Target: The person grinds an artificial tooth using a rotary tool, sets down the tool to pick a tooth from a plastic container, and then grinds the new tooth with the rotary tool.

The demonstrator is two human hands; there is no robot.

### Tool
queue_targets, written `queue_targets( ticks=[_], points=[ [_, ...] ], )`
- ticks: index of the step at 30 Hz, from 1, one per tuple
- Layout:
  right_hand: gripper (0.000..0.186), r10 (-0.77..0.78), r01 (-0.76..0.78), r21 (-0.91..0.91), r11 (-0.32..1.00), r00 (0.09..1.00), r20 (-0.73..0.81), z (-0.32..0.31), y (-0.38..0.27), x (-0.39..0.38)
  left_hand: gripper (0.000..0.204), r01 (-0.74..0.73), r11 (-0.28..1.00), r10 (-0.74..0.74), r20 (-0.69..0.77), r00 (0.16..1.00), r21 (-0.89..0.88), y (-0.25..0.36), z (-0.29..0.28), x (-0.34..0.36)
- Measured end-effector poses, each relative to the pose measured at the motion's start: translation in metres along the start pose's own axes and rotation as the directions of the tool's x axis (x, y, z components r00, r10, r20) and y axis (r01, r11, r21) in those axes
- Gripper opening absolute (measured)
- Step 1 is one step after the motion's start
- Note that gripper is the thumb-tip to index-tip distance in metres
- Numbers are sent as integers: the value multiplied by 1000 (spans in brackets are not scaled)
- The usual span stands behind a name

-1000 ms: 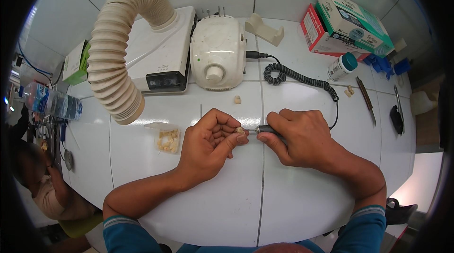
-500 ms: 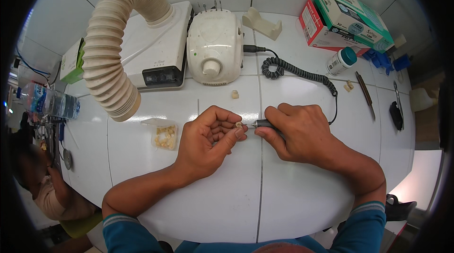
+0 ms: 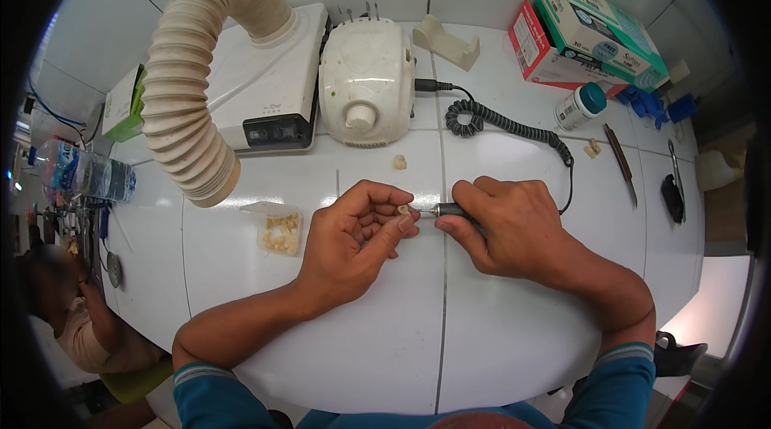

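Between the thumb and fingers of my left hand (image 3: 357,228) is a small tooth-coloured dental piece (image 3: 404,210). My right hand (image 3: 514,224) is closed around a dark rotary handpiece (image 3: 451,210), which points left. Its thin metal bur (image 3: 426,211) reaches to the dental piece, and I cannot tell whether it touches. A coiled black cord (image 3: 514,130) leads from behind my right hand to the white control unit (image 3: 365,84), which has a round knob and several burs standing on top. Left of my left hand lies an open clear box (image 3: 280,234) of small yellowish tooth pieces.
A ribbed suction hose (image 3: 181,84) arches from a white extractor box (image 3: 265,92) at the left. One cream block (image 3: 400,162) lies beyond my hands. Stacked cartons (image 3: 590,36), a white bottle (image 3: 580,106) and a brown-handled tool (image 3: 620,162) are at the right. Another person (image 3: 96,317) sits far left.
The handpiece and right hand have shifted very slightly to the right, and the dental piece looks turned a little in my left fingers. Otherwise the scene is almost the same.
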State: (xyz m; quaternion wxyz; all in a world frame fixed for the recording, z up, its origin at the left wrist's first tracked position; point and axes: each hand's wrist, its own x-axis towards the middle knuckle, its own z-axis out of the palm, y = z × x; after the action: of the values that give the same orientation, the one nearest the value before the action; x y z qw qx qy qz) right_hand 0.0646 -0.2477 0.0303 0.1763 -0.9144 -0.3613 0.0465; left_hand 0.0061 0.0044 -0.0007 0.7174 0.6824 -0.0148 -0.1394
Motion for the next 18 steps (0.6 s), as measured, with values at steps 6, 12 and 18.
queue_targets(
  ticks=[6,12,18],
  points=[
    [43,4,-4,-7,1000,1000,11,0,0,0,29,-26,999,26,10,1000,-40,-4,0,0],
    [44,2,-2,-13,1000,1000,18,0,0,0,24,2,999,-2,10,1000,-43,-3,-1,0],
    [44,-17,17,-19,1000,1000,-8,1,1,0,21,-6,1000,6,9,1000,0,-4,-2,0]
  ],
)
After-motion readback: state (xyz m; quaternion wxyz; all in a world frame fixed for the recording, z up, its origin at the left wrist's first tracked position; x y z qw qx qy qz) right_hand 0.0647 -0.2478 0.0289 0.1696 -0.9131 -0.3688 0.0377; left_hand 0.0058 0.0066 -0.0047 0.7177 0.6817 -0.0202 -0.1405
